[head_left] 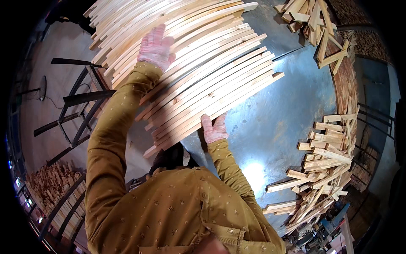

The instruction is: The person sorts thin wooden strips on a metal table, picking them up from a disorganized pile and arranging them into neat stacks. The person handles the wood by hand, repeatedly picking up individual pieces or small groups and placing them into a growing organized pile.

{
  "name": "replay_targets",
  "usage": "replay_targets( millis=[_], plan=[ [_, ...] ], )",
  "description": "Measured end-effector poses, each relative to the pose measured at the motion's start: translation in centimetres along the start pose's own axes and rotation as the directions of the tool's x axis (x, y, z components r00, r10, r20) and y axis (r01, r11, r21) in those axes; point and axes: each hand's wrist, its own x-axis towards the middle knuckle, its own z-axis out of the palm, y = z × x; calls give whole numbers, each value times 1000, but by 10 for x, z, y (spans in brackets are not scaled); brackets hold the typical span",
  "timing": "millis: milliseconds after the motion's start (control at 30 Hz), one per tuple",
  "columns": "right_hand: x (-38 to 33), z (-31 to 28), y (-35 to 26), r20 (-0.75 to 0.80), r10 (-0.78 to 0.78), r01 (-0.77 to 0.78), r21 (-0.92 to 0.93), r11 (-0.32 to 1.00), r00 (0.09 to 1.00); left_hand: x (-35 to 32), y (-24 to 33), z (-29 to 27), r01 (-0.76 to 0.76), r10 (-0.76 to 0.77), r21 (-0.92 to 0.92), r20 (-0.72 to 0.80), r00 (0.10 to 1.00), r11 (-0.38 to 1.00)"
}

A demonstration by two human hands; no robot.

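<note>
Many long, pale wooden strips [211,63] lie side by side on a smooth grey metal table [292,97], their ends uneven. My left hand [155,50], in a pale pinkish glove, rests flat on top of the strips toward the far left, fingers stretched out. At the near edge of the row, my right hand [215,129], gloved alike, touches the side of the nearest strip [237,103]. Its thumb and fingers are spread apart. The undersides of both hands are hidden.
Short wooden offcuts [327,156] are heaped along the table's right edge, with another pile of offcuts [313,21] at the far right. A black metal frame [80,101] stands to the left. Stacked wood pieces [55,190] sit at the lower left.
</note>
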Motion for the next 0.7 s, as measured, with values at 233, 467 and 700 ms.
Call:
replay_targets(
  millis=[233,467,700],
  plan=[
    [20,17,-4,10,18,-18,1,1000,1000,21,7,-45,274,-363,302,295,884,913],
    [29,21,-19,60,62,-65,44,997,996,24,-21,-29,322,-291,-27,361,886,946],
    [79,55,-66,171,13,20,-194,981,985,61,-54,-60,452,-394,-17,462,794,892]
  ],
)
